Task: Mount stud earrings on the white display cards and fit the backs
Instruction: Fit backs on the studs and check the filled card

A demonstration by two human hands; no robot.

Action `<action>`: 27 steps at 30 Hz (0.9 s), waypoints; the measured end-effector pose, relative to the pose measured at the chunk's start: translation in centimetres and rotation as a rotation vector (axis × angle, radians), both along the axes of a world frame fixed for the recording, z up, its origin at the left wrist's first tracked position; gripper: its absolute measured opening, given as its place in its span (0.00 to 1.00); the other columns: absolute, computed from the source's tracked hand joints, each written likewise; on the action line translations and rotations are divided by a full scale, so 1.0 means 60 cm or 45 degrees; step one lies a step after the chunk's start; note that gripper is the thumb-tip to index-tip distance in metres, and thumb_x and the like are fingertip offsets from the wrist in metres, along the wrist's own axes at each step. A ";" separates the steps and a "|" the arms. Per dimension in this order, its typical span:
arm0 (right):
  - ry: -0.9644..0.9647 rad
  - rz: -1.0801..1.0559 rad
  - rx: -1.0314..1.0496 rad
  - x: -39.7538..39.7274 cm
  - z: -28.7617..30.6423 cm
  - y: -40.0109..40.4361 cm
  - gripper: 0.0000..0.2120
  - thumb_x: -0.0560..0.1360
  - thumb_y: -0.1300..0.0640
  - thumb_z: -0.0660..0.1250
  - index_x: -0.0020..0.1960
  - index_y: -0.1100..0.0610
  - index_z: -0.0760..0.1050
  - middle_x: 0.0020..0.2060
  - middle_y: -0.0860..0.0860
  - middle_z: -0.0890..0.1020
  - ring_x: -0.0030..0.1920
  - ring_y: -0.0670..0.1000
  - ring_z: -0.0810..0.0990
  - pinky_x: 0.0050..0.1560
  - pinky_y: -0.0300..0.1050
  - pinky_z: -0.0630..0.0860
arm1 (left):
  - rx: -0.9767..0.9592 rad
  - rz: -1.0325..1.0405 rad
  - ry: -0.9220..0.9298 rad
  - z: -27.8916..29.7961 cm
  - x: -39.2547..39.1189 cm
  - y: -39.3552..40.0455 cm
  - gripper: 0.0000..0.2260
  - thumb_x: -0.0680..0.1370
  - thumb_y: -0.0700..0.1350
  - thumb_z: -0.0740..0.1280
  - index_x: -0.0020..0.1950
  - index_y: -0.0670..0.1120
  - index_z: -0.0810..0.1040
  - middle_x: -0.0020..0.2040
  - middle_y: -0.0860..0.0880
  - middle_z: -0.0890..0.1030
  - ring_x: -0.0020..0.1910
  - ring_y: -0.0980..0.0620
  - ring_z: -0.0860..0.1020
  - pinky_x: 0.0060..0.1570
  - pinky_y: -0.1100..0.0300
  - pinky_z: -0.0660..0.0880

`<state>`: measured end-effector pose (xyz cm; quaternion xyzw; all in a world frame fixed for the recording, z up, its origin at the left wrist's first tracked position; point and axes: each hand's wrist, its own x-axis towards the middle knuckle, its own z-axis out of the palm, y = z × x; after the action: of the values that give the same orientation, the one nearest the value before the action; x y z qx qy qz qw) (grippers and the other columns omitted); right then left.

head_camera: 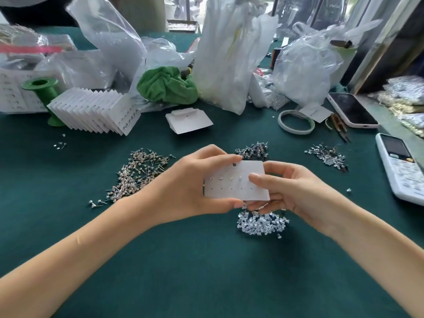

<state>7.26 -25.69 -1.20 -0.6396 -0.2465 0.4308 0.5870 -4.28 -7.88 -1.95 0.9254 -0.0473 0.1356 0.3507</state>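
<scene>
While both hands pinch white card (pixel 238 187), no legible writing

Both bare forearms reach in from the lower corners of the frame and meet just above its centre. The left hand (pixel 190 184) lies palm-inward, fingers curled along the upper edge of what it grips and thumb pressed to the lower edge. The right hand (pixel 289 187) faces it from the right, thumb laid flat on top, fingers curled underneath. The thumb tips nearly touch low in the middle.
</scene>
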 end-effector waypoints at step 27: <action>-0.302 -0.612 0.303 0.021 -0.038 -0.050 0.10 0.68 0.55 0.70 0.49 0.56 0.77 0.36 0.53 0.86 0.31 0.50 0.84 0.29 0.35 0.76 | 0.203 0.125 -0.056 -0.047 0.033 -0.029 0.03 0.74 0.44 0.72 0.46 0.49 0.84 0.43 0.55 0.80 0.34 0.56 0.76 0.38 0.60 0.75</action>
<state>8.53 -28.67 -3.46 -0.6523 -0.2035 0.1696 0.7101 -2.28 -9.59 -4.79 0.9484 -0.0202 0.1687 0.2676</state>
